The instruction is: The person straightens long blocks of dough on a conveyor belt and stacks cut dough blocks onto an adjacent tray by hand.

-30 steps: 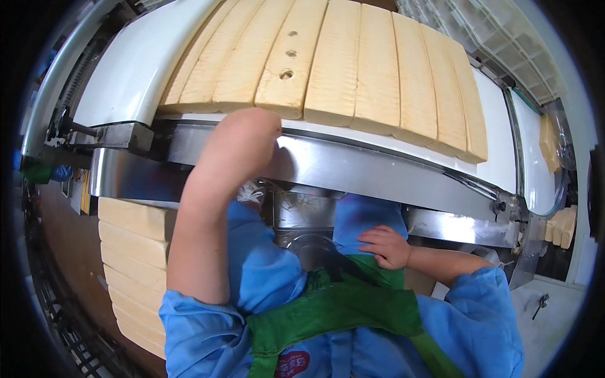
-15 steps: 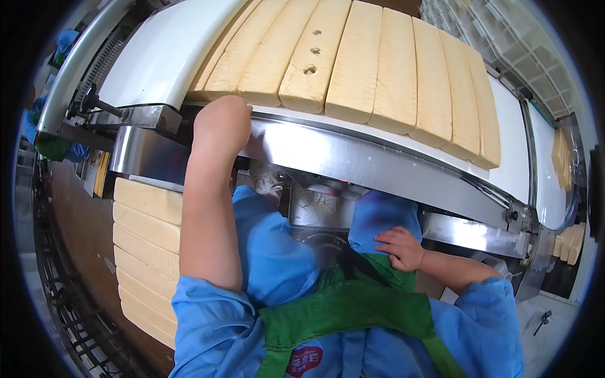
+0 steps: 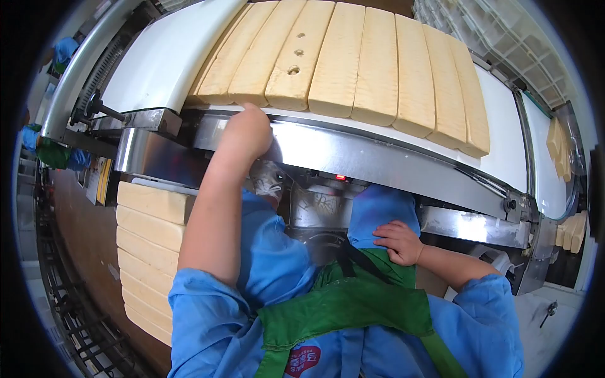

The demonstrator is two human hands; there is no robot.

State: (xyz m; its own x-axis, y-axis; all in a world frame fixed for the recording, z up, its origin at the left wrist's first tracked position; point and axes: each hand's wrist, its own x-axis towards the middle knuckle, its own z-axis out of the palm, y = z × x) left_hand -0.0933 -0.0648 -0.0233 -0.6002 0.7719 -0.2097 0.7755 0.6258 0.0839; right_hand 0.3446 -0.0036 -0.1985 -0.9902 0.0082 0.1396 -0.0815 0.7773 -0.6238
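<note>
Several long pale-yellow blocks (image 3: pixel 334 63) lie side by side on the white belt. One block (image 3: pixel 293 79) has three small holes along its top. My left hand (image 3: pixel 247 131) is at the belt's near metal edge, just below the block ends, with its fingers curled; whether it holds anything is hidden behind the hand. My right hand (image 3: pixel 399 243) rests on my right thigh, over the blue trousers and green apron, with fingers spread and nothing in it.
More pale blocks (image 3: pixel 151 220) are stacked at the lower left. A black knob (image 3: pixel 97 105) sits by the belt's left end. White plastic crates (image 3: pixel 510 38) stand at the upper right. Blue-and-green clothing (image 3: pixel 63 154) shows at the far left.
My left hand has moved slightly right along the metal edge since half a second ago. The blocks on the belt sit a little further left in view. My right hand stays on the thigh.
</note>
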